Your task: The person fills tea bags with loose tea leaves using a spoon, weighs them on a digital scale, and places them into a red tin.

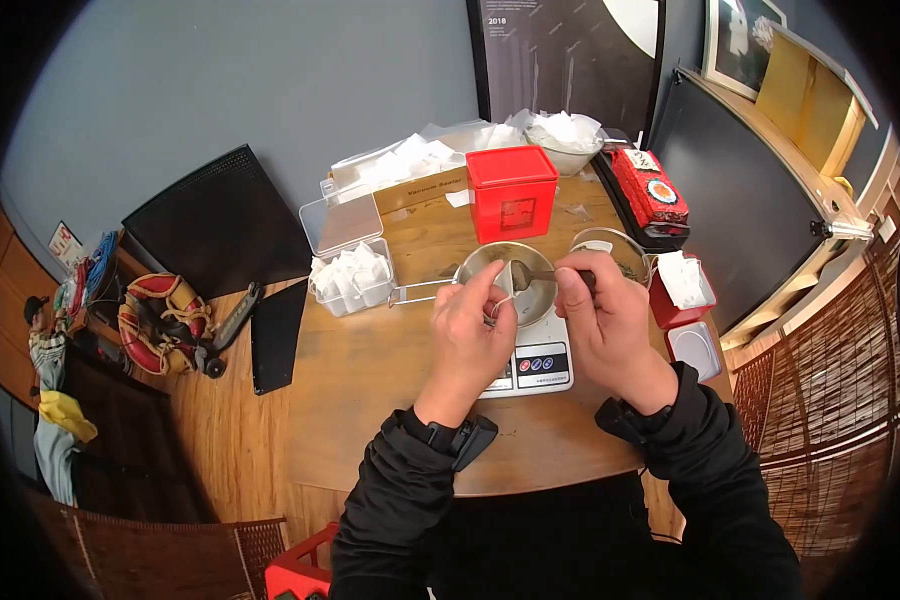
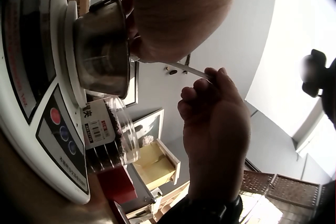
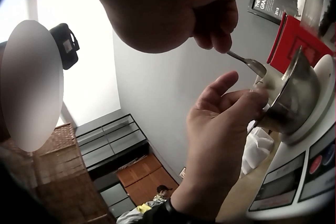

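Observation:
A metal bowl [image 1: 478, 256] rests on a white kitchen scale [image 1: 544, 378]. Over the bowl, my left hand [image 1: 470, 335] pinches a small pale pouch [image 3: 271, 84] between thumb and fingers. My right hand [image 1: 613, 318] grips the handle of a metal spoon [image 3: 255, 67], whose bowl end is at the pouch's mouth; fingers partly hide the pouch. In the left wrist view the spoon's handle [image 2: 191, 70] runs from the right hand [image 2: 218, 129] toward the left hand [image 2: 178, 14]. Whatever is inside the pouch cannot be made out.
Behind the bowl stands a red lidded box [image 1: 511, 190]. To the left is a clear container [image 1: 354, 278] of white pouches. A round clear tub [image 1: 620, 245] and a red box [image 1: 684, 290] holding white pouches are at the right. More white pouches [image 1: 420, 158] lie at the back.

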Action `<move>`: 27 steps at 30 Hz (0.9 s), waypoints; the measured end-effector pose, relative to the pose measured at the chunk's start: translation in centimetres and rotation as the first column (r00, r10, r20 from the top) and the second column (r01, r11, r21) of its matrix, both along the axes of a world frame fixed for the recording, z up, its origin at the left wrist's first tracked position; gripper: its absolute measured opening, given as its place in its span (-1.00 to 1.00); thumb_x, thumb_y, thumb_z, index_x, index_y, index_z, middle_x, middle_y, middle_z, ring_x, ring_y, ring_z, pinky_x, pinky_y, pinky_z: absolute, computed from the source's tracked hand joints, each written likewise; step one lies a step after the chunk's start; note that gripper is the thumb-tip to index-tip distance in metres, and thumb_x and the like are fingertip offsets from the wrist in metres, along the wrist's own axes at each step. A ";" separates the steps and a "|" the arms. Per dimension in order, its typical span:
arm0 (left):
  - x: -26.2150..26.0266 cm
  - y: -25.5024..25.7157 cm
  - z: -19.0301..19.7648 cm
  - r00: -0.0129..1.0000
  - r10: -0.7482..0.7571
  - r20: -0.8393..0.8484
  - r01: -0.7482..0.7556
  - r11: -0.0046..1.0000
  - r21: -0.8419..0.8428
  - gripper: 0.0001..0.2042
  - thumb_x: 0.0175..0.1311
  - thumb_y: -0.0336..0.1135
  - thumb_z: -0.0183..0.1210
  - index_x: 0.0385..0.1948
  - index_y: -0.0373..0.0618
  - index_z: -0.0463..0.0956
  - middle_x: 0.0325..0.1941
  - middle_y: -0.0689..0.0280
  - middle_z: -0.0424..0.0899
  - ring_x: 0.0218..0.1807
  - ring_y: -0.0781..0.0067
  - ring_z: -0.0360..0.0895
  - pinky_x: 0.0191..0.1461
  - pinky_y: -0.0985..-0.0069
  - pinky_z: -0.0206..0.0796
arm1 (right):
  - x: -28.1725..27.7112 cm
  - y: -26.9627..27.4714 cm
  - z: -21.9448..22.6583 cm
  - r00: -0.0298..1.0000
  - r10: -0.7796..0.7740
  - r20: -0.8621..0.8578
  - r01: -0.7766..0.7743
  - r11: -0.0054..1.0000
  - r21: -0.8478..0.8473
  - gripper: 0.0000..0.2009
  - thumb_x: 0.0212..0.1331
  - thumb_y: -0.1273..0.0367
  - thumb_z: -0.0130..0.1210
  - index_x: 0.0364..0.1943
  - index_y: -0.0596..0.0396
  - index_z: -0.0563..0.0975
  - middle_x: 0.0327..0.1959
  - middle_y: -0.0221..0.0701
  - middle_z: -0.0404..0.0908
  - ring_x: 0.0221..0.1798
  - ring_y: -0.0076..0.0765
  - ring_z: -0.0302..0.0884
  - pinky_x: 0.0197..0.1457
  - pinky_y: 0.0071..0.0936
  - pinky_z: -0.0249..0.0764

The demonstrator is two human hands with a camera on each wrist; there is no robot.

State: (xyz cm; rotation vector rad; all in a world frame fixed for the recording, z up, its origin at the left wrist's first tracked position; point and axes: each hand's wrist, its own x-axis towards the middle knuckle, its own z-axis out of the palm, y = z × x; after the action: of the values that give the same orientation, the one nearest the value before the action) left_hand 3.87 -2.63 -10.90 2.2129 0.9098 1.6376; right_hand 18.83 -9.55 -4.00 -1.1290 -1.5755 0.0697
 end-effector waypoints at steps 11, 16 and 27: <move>0.0 0.2 -0.4 1.000 0.015 -0.005 -0.015 1.000 -0.014 -0.53 0.04 -0.60 0.28 0.09 -0.18 0.55 -0.38 0.31 0.68 -0.35 0.45 0.59 -0.18 0.48 0.49 | 1.6 -1.5 -1.3 0.985 0.014 -0.170 -0.009 0.999 0.032 -0.87 0.45 0.43 0.02 -0.11 0.24 0.50 -0.53 -0.39 0.56 -0.47 -0.55 0.54 -0.40 -0.56 0.45; -0.2 0.3 -0.3 1.000 0.014 0.003 -0.014 0.999 -0.031 -0.54 0.04 -0.60 0.28 0.08 -0.20 0.55 -0.38 0.31 0.69 -0.34 0.45 0.59 -0.17 0.48 0.49 | 5.6 -1.3 -3.1 0.941 -0.106 -0.320 0.139 0.987 0.082 -0.81 0.51 0.38 -0.07 -0.10 0.23 0.50 -0.53 -0.44 0.53 -0.50 -0.60 0.44 -0.40 -0.62 0.38; -0.3 0.2 0.0 0.996 0.050 0.071 -0.045 0.997 -0.062 -0.59 0.15 -0.61 0.25 0.09 -0.28 0.51 -0.38 0.32 0.65 -0.33 0.58 0.59 -0.12 0.58 0.44 | 10.5 -1.0 -7.5 0.882 -0.341 -0.326 0.316 0.940 -0.127 -0.76 0.51 0.29 -0.03 -0.25 0.19 0.50 -0.60 -0.52 0.46 -0.54 -0.65 0.37 -0.45 -0.59 0.32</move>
State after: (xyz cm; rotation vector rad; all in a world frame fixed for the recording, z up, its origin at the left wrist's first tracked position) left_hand 3.54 -2.41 -10.91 2.0937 0.9862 1.6767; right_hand 29.33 -10.56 -11.47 -1.3465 -1.0627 0.0910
